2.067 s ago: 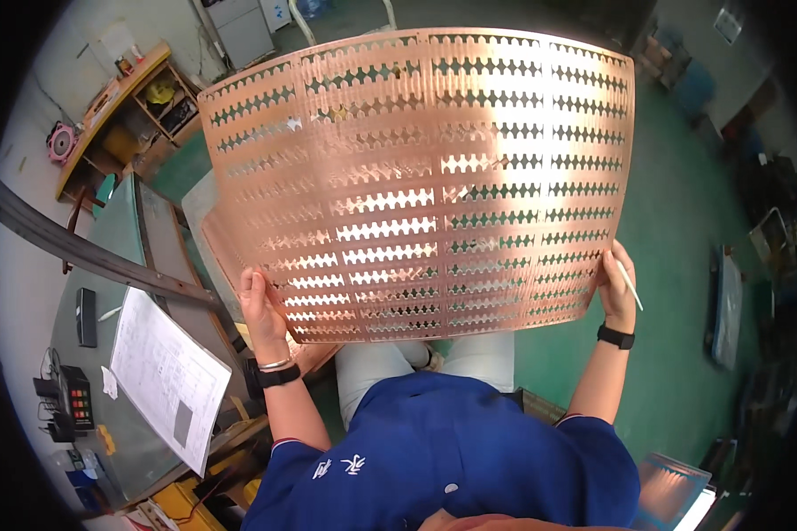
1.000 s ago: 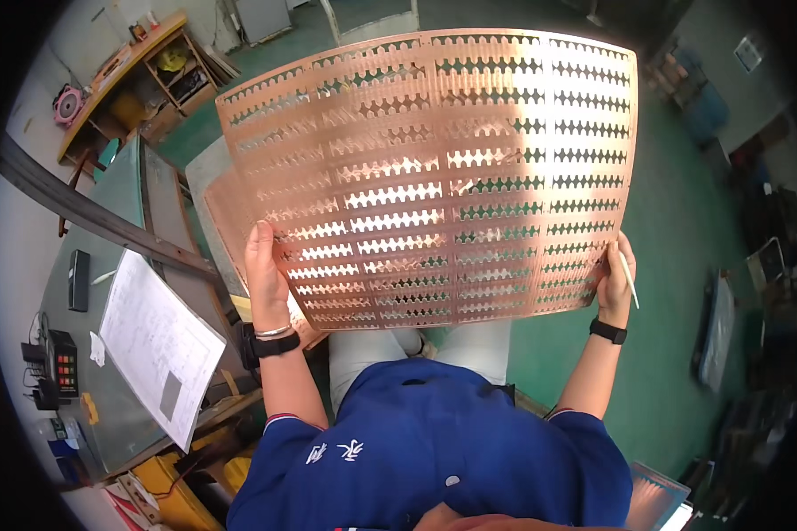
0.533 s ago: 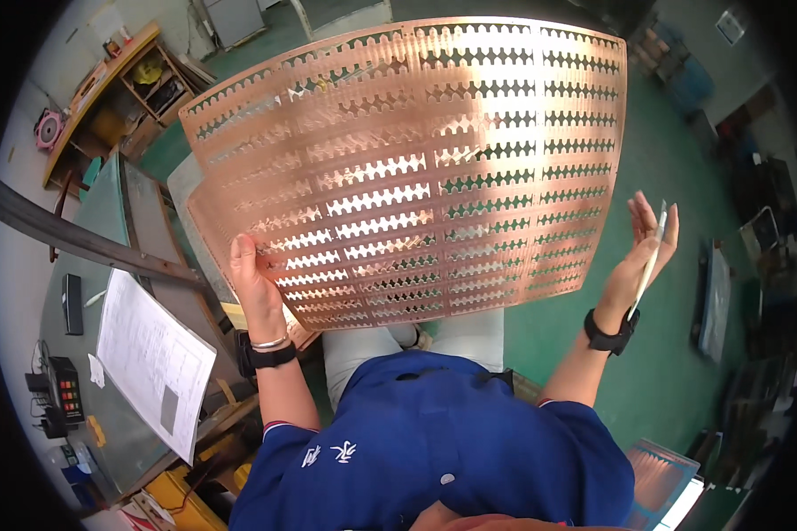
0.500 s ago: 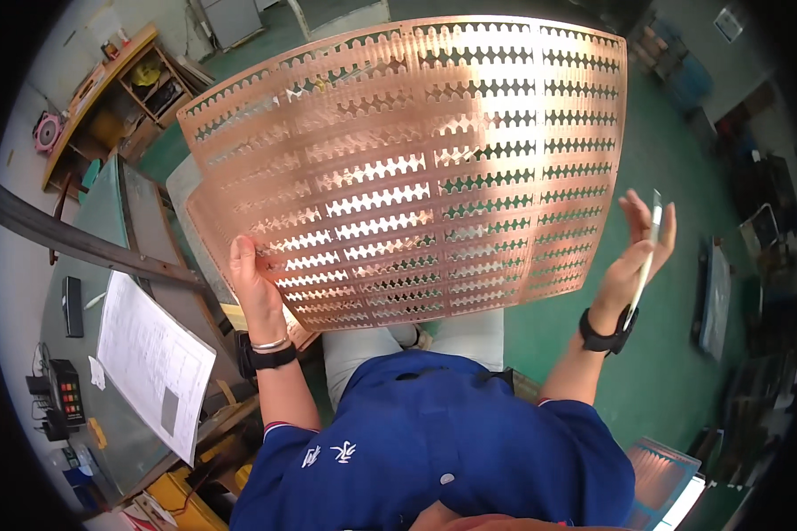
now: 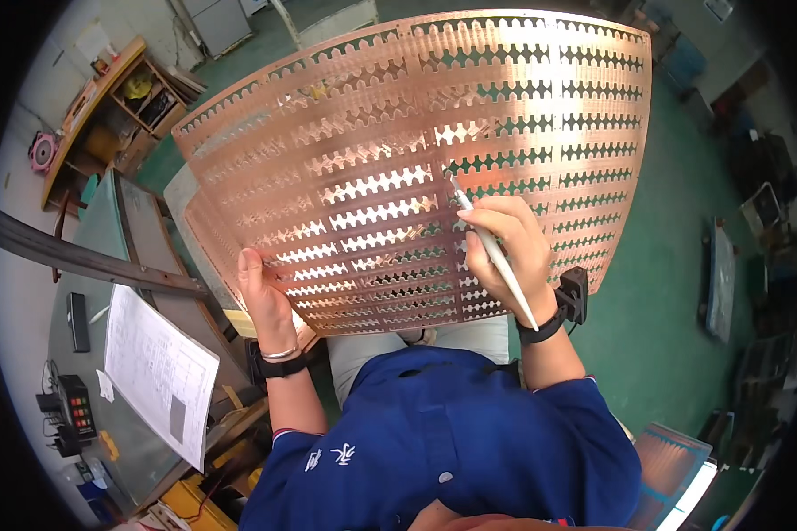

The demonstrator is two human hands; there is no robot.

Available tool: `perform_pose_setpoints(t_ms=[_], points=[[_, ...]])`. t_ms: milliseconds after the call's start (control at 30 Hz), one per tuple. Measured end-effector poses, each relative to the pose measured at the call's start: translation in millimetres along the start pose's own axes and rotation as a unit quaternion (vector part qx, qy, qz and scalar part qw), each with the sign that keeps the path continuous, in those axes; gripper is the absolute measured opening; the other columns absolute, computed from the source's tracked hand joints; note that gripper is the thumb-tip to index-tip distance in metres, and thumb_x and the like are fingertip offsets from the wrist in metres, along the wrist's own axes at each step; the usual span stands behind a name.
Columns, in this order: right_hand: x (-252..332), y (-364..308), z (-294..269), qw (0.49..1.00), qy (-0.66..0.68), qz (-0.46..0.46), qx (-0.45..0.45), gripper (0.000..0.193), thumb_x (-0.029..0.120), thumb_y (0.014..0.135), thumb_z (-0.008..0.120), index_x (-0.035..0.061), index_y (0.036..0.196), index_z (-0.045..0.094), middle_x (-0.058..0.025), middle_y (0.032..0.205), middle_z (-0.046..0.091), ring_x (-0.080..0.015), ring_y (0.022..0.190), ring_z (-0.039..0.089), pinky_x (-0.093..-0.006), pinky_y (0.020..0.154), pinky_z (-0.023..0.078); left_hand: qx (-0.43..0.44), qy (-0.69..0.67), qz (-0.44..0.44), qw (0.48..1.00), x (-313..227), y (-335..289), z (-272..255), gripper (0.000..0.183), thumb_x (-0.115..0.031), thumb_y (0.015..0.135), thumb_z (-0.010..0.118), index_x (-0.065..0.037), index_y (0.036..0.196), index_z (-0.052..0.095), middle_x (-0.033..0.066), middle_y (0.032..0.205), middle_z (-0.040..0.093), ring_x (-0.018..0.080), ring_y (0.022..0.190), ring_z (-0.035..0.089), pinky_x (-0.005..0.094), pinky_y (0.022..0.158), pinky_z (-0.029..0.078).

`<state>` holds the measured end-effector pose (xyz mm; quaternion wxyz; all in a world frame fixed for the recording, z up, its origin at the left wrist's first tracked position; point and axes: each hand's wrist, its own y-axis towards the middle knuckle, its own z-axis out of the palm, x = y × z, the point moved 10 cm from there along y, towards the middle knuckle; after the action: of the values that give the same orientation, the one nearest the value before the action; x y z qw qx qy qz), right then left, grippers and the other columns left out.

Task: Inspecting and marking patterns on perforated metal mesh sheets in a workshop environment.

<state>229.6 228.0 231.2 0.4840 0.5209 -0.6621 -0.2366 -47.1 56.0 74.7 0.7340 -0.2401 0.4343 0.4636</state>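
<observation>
A large, thin copper-coloured sheet (image 5: 598, 76) with rows of toothed cut-outs spans the middle of the view, tilted in front of my body. At its lower left edge, my left hand (image 5: 266, 296) grips it, the thumb on the face towards me and the fingers hidden behind. My right hand (image 5: 514, 243) is over the sheet's lower middle, closed round a slim white pen-shaped tool (image 5: 502, 263). The tool's narrow grey tip points up and left at a strip between cut-outs. Whether the tip touches the metal I cannot tell.
On the left, a grey-green table (image 5: 88, 354) carries a printed paper sheet (image 5: 155, 363), a black device (image 5: 75, 409) and a dark bar (image 5: 78, 323). A dark metal bar (image 5: 88, 252) crosses above it. A framed copper panel (image 5: 673, 469) is at the lower right.
My right hand has moved left from beside the sheet to over its face, bringing the white pen-shaped tool's tip to the cut-outs. The sheet has shifted slightly, its right side further right.
</observation>
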Motion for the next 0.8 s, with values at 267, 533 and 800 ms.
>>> perform_pose_setpoints(t_ms=[267,533,800], points=[[1,2,-2,1.000,-0.011,-0.002,-0.013,0.031,-0.005,0.064,0.068,0.0054,0.093,0.062,-0.0080,0.084,0.060,-0.0235,0.072,0.059,-0.0324,0.063,0.047,0.038,-0.009,0.001,0.999,3,0,0,0.023,-0.026,0.094,0.052,-0.007,0.107,0.056,0.0028,0.096,0.062,0.0139,0.088,0.060,0.0281,0.074,0.050],[3,2,-3,0.999,-0.027,-0.022,-0.017,0.033,-0.005,0.062,0.068,0.0063,0.092,0.062,-0.0075,0.083,0.060,-0.0231,0.070,0.060,-0.0325,0.062,0.048,0.097,-0.024,-0.019,0.995,11,0,-1,0.027,-0.029,0.094,0.051,-0.007,0.109,0.056,0.0032,0.101,0.061,0.0148,0.093,0.058,0.0301,0.081,0.048],[4,0,-3,0.998,-0.050,-0.042,-0.027,0.033,-0.004,0.061,0.069,0.0074,0.092,0.062,-0.0068,0.084,0.061,-0.0229,0.071,0.060,-0.0327,0.062,0.048,0.075,-0.011,-0.006,0.997,4,-3,7,0.029,-0.029,0.095,0.050,-0.007,0.112,0.054,0.0036,0.104,0.060,0.0156,0.097,0.057,0.0316,0.084,0.047]])
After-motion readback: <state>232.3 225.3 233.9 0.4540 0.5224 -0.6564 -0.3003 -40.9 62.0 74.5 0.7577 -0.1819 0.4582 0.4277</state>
